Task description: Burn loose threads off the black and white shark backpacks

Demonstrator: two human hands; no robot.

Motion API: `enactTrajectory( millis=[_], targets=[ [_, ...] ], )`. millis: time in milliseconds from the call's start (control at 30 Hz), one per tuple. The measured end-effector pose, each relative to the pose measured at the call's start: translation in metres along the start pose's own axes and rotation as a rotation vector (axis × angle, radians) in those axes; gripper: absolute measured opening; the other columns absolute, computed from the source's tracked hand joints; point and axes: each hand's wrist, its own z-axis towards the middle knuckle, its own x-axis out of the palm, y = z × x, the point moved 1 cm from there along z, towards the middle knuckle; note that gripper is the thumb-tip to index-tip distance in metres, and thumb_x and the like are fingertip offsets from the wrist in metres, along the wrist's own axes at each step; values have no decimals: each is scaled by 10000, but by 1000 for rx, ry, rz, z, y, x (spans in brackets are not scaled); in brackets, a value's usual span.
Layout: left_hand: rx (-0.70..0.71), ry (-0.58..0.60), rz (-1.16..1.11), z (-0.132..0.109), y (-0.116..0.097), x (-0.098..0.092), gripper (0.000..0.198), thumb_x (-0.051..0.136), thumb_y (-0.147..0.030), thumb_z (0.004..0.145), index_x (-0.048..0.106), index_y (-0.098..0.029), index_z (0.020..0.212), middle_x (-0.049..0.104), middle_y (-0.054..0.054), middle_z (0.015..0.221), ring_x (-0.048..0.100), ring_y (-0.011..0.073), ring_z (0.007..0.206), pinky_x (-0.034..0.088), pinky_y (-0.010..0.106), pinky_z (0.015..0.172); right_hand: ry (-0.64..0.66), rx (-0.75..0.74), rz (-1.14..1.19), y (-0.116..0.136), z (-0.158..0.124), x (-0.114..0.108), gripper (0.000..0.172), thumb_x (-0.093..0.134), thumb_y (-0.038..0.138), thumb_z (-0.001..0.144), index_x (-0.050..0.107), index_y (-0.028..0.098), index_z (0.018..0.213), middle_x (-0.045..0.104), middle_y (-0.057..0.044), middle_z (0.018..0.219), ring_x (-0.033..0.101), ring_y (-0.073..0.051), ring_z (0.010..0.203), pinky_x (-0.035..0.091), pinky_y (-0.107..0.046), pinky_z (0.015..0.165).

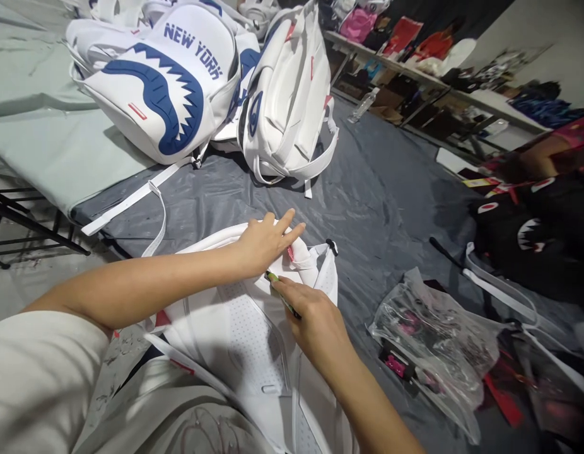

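Note:
A white backpack (254,328) lies across my lap and the table edge, its perforated back panel facing up. My left hand (266,246) rests on its upper edge with the fingers stretched out, beside a small red tag (291,253). In my right hand (311,309) is a slim green and black hand tool (272,277), its tip at the fabric just below my left palm. The tool's working end is mostly hidden, so its exact kind does not show. A white strap with a black buckle (332,246) sticks out at the backpack's right side.
White backpacks stand ahead, one with a blue shark mouth (152,94) and another on its side (287,107). On the right are a clear plastic bag (429,340) and a black backpack (547,233). A plastic bottle (364,105) lies farther back, and a person's arm shows at right.

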Motion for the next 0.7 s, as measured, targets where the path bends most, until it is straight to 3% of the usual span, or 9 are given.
enactTrajectory(
  millis=[267, 367, 700],
  targets=[
    [-14, -65, 3, 1, -1, 8, 938, 677, -181, 763, 179, -233, 1556, 158, 118, 1638, 511, 312, 1138, 566, 384, 748, 48, 5, -73, 1, 3, -3, 513, 470, -27, 747, 682, 245, 1126, 729, -27, 1146, 704, -194, 906, 507, -275, 689],
    [-14, -92, 4, 0, -1, 10, 919, 664, -167, 764, 197, -225, 1553, 179, 119, 1632, 517, 311, 1119, 572, 391, 740, 41, -1, -60, 2, 3, -2, 506, 473, -21, 768, 674, 228, 1159, 721, -45, 1168, 699, -203, 962, 517, -285, 730],
    [0, -36, -32, -1, -1, 6, 931, 672, -192, 785, 159, -214, 1562, 135, 124, 1641, 481, 331, 1180, 561, 403, 784, 66, 29, -119, 6, 3, -1, 509, 474, -17, 776, 669, 229, 1177, 713, -55, 1188, 711, -213, 918, 529, -307, 719]
  ],
)
